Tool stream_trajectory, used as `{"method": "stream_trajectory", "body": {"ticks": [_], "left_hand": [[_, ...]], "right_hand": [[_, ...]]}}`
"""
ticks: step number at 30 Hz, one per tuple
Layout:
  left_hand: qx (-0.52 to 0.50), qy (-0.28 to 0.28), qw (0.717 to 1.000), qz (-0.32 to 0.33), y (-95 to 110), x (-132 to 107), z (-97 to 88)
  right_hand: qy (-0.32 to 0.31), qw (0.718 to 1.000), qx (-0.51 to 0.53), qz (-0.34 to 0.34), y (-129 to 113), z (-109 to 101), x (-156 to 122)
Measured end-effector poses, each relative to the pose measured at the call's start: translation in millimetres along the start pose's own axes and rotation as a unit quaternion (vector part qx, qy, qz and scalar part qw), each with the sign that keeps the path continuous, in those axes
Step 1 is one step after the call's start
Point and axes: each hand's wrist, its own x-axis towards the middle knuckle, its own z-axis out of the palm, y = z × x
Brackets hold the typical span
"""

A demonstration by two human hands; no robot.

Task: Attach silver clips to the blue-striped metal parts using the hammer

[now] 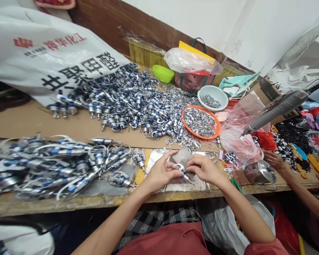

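Evidently midway through a large batch, with just one blue-and-silver metal piece [186,176] in work near the front edge of the table [95,204], before a grey block [183,158]. Pinched between thumb and fingers of the left hand [161,172], narrow end toward the body. Right beside it, with fingers bent and drawn together, the right hand [204,170]; too hidden to tell whether actually gripping the piece. Off to the left, a loose pile of similar pieces [50,159]; farther back, a much bigger heap [138,99], partly under a white sack [55,46]. Impossible to tell finished from waiting between those two. Probably plenty left, judging by the small silver plates [199,121] filling an orange tray [201,137] and thin metal parts [210,101] in a pale bowl [223,105].
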Motion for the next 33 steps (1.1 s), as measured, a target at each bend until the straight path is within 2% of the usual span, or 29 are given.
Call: {"method": "stream_trajectory", "body": {"ticks": [4, 7, 10, 14, 18, 21, 23, 26, 27, 29, 31, 33], "left_hand": [[-0.005, -0.003, 1.0, -0.001, -1.3, 0.5, -1.0], [-0.009, -0.007, 1.0, -0.002, -2.3, 0.3, -1.5], [-0.015, -0.011, 1.0, -0.003, -2.2, 0.1, -1.1], [-0.01, -0.01, 1.0, 0.004, -3.1, 0.5, -1.4], [0.008, -0.009, 1.0, 0.017, -5.3, 1.2, -3.2], [0.008, -0.007, 1.0, 0.016, -4.8, 0.9, -3.3], [0.003, -0.003, 1.0, 0.008, -3.6, 0.5, -2.8], [0.005, 0.007, 1.0, -0.006, -1.9, -0.1, -2.3], [0.008, 0.008, 1.0, -0.008, -1.7, -0.2, -2.3], [0.006, 0.008, 1.0, -0.009, -1.8, -0.3, -2.5], [-0.002, 0.007, 1.0, -0.01, -2.2, -0.4, -2.7], [-0.008, 0.005, 1.0, -0.01, -2.4, -0.5, -2.6]], "right_hand": [[0.017, 0.999, 0.034, -0.023, -9.4, -0.6, -2.0], [0.055, 0.994, 0.095, 0.018, -14.5, 3.1, -4.0], [0.056, 0.978, 0.188, 0.076, -11.4, 8.5, -3.9], [0.064, 0.972, 0.214, 0.068, -4.8, 19.8, -1.2], [0.139, 0.978, 0.154, 0.034, -7.3, 35.2, 3.1], [0.19, 0.977, 0.093, 0.007, -8.6, 38.7, 1.8], [0.244, 0.967, 0.069, 0.008, -3.4, 31.0, -8.3], [0.358, 0.931, -0.019, 0.069, 16.8, 6.4, -43.9], [0.354, 0.926, -0.066, 0.114, 25.8, -2.3, -59.8], [0.243, 0.931, -0.173, 0.211, 43.3, -15.0, -91.4], [0.14, 0.929, -0.235, 0.248, 55.2, -18.1, -115.2], [0.102, 0.931, -0.251, 0.245, 57.3, -13.3, -125.3]]}}
